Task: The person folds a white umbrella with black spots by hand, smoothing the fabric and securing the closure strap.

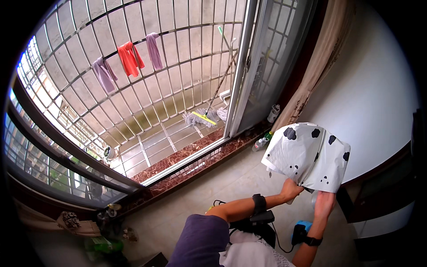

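In front of me a white cover of thin, creased material with black cow-like spots [307,153] hangs spread out, a seam or fold running down its middle. My left hand [291,190] is closed on its lower edge. Further right, my right hand [325,204] holds the same edge near the right corner, its fingers partly hidden under the material. The inside of the cover cannot be seen, apart from a dark bit of edge between the hands.
Left is an open sliding window [240,71] with a metal grille, hanging cloths [130,59] and a mop [202,117] beyond. Bottles [260,143] stand by the sill near a beige curtain [307,84]. A dark-edged piece of furniture [378,196] stands right.
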Tool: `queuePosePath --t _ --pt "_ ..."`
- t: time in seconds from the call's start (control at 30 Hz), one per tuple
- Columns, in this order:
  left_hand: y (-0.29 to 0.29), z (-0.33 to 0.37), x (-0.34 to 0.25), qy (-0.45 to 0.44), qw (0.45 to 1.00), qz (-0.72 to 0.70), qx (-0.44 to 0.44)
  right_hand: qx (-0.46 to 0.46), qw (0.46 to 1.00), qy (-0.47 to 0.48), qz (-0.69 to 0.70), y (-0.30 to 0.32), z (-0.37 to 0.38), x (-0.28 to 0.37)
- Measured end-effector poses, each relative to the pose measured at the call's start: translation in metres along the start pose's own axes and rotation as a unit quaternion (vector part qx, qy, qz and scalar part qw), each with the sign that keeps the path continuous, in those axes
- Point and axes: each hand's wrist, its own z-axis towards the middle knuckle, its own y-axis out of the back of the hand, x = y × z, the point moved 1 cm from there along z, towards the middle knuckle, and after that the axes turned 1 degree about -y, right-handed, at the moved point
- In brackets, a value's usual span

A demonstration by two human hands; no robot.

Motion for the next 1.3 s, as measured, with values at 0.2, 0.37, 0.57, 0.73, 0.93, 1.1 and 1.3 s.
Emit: queuePosePath --t 0.2,0.37,0.57,0.73,0.93,1.1,1.3 --pt "0.003 -0.005 -0.021 0.033 0.999 -0.008 0.008 -0.020 0.994 0.085 -0.060 -0.002 -0.001 0.005" --pt "-0.004 0.005 0.010 0.016 0.999 0.017 0.031 0.041 0.962 0.039 -0.267 0.000 0.002 -0.011" --pt "-0.003 0.006 0.002 -0.137 0.989 0.033 -0.045 -0.038 0.806 0.167 -0.566 -0.010 0.010 -0.002" --pt "0.000 0.005 -0.007 -0.019 0.996 0.061 0.067 -0.060 0.707 0.231 -0.666 0.013 0.031 0.004" --pt "0.000 -0.006 -0.023 -0.046 0.996 -0.019 0.073 -0.069 0.707 0.232 -0.665 0.015 0.033 0.011" --pt "0.003 -0.012 -0.031 0.020 0.995 0.008 0.101 -0.075 0.704 0.226 -0.669 0.016 0.030 0.014" --pt "-0.008 -0.002 -0.009 0.010 0.995 -0.019 0.094 -0.079 0.701 0.227 -0.671 0.018 0.030 0.018"
